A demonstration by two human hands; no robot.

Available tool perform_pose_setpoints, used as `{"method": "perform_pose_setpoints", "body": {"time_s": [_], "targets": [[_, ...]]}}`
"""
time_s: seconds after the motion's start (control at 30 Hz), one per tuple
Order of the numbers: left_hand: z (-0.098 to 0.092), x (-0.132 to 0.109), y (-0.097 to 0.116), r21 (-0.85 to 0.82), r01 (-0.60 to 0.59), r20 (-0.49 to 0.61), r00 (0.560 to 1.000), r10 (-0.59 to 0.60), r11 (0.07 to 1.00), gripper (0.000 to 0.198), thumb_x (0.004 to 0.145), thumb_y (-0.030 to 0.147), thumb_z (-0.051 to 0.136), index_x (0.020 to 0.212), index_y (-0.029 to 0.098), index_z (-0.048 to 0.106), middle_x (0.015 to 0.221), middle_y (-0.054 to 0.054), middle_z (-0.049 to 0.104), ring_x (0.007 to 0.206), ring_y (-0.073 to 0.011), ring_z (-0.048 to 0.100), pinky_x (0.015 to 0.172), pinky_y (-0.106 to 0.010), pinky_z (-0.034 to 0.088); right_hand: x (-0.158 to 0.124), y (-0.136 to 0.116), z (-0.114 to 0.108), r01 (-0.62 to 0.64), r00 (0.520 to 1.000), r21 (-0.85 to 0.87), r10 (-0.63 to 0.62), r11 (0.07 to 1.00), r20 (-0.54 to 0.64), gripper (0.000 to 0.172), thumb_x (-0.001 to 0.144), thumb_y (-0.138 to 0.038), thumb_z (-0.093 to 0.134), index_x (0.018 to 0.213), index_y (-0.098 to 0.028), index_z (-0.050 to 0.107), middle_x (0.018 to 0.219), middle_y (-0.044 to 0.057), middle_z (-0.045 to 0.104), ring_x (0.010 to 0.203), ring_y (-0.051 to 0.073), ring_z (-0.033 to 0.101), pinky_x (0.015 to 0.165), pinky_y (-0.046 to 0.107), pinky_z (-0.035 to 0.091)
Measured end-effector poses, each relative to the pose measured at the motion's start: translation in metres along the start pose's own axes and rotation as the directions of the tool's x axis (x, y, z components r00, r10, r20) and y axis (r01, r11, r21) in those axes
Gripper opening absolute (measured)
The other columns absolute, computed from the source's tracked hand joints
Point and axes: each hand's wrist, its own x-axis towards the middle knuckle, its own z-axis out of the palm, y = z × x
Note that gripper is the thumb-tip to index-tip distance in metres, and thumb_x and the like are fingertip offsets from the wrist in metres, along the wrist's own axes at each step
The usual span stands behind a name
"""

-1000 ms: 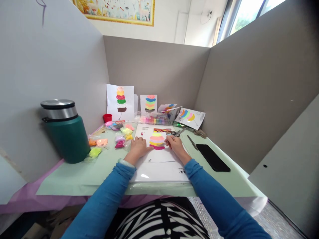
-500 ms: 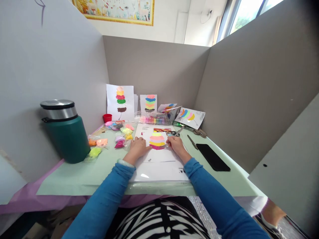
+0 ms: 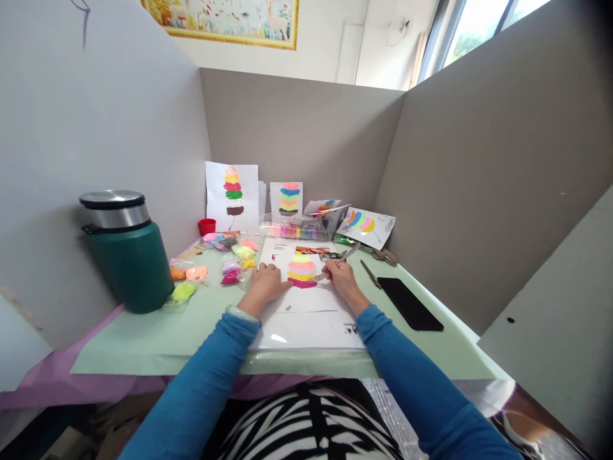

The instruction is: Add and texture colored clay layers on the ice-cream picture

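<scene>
A white sheet (image 3: 306,306) lies on the pale green mat (image 3: 143,338) in front of me. On it sits a stack of coloured clay bands (image 3: 302,271), yellow, pink, orange and magenta. My left hand (image 3: 264,285) rests flat on the sheet's left side, fingers stretched toward the clay. My right hand (image 3: 340,276) is closed round a thin metal tool (image 3: 345,254), whose tip touches the right edge of the clay bands.
A green flask (image 3: 125,252) stands at the left. Small bags of coloured clay (image 3: 230,260) and a red cup (image 3: 207,226) lie behind my left hand. Finished clay pictures (image 3: 232,195) lean on the back wall. A black phone (image 3: 410,303) and a second tool (image 3: 370,273) lie right.
My right hand has shifted slightly with the tool along the clay's right edge. The left hand stays on the sheet. The view has barely moved.
</scene>
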Motion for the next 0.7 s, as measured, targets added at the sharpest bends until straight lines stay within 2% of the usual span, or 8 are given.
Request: {"method": "perform_pose_setpoints", "body": {"time_s": [0.13, 0.33, 0.47, 0.6, 0.7], "targets": [[0.001, 0.001, 0.0, 0.006, -0.001, 0.0, 1.0, 0.001, 1.0, 0.053, 0.087, 0.057, 0.044, 0.11, 0.015, 0.068, 0.126, -0.017, 0.06, 0.12, -0.0348, 0.046, 0.096, -0.045, 0.037, 0.002, 0.004, 0.005, 0.0, 0.999, -0.042, 0.002, 0.999, 0.034, 0.034, 0.075, -0.043, 0.052, 0.055, -0.018, 0.063, 0.047, 0.002, 0.056, 0.05, 0.015, 0.051, 0.052, 0.026, 0.038], [-0.001, 0.0, 0.0, 0.005, 0.003, 0.008, 1.0, -0.003, 1.0, 0.053, 0.087, 0.056, 0.045, 0.11, 0.015, 0.069, 0.126, -0.017, 0.06, 0.119, -0.0351, 0.046, 0.096, -0.045, 0.037, 0.005, 0.003, -0.013, -0.072, 0.994, -0.191, 0.054, 0.979, -0.099, 0.031, 0.074, -0.033, 0.048, 0.049, -0.02, 0.06, 0.048, 0.002, 0.059, 0.055, 0.016, 0.055, 0.059, 0.027, 0.04], [0.0, 0.0, 0.0, -0.002, 0.008, 0.006, 1.0, -0.008, 1.0, 0.052, 0.087, 0.057, 0.045, 0.109, 0.016, 0.069, 0.126, -0.017, 0.061, 0.12, -0.0349, 0.046, 0.096, -0.044, 0.037, 0.003, 0.0, -0.016, -0.051, 0.99, -0.182, 0.026, 0.982, -0.138, 0.032, 0.075, -0.033, 0.049, 0.048, -0.021, 0.06, 0.048, 0.002, 0.059, 0.056, 0.016, 0.055, 0.06, 0.027, 0.04], [0.0, 0.001, 0.001, 0.007, 0.013, 0.006, 1.0, -0.013, 1.0, 0.052, 0.087, 0.057, 0.045, 0.109, 0.016, 0.069, 0.126, -0.017, 0.061, 0.12, -0.0349, 0.046, 0.096, -0.044, 0.037, -0.004, -0.004, -0.001, -0.015, 1.0, -0.032, 0.014, 0.999, -0.028, 0.033, 0.077, -0.041, 0.052, 0.055, -0.018, 0.063, 0.047, 0.001, 0.057, 0.048, 0.014, 0.051, 0.054, 0.026, 0.04], [0.0, 0.001, 0.001, 0.011, 0.013, 0.008, 1.0, -0.014, 1.0, 0.052, 0.087, 0.057, 0.045, 0.11, 0.016, 0.069, 0.126, -0.017, 0.061, 0.12, -0.0349, 0.046, 0.096, -0.045, 0.037, -0.008, -0.006, 0.013, 0.013, 0.997, -0.019, -0.011, 1.0, 0.076, 0.036, 0.079, -0.044, 0.051, 0.059, -0.018, 0.065, 0.047, 0.001, 0.057, 0.048, 0.014, 0.051, 0.052, 0.026, 0.039]]}}
